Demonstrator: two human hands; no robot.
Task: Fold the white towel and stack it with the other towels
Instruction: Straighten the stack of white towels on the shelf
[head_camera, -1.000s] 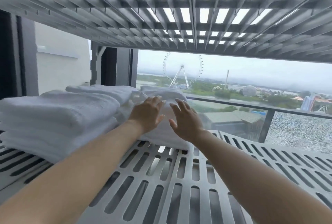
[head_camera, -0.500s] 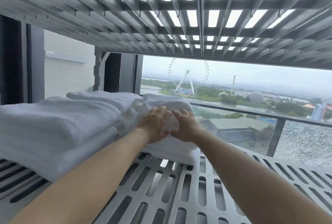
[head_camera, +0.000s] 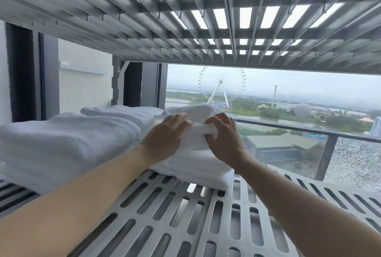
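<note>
A folded white towel (head_camera: 193, 160) lies on the slotted grey shelf (head_camera: 226, 215), just right of a larger stack of folded white towels (head_camera: 68, 143). More folded white towels (head_camera: 123, 112) lie behind that stack. My left hand (head_camera: 165, 135) rests on the near top of the folded towel with fingers curled into its upper fold. My right hand (head_camera: 224, 135) pinches the same fold from the right, a strip of cloth showing between its fingers and thumb. Both forearms reach in from the bottom of the view.
A second slotted grey shelf (head_camera: 206, 19) hangs low overhead. Right of the towel the lower shelf is bare slats. Behind the shelf stand a glass balcony railing (head_camera: 309, 145) and a dark door frame (head_camera: 22, 71) at the left. A ferris wheel shows far off.
Both hands reached forward from open, just short of the towel, and closed on its top fold. The view moved nearer to the shelf.
</note>
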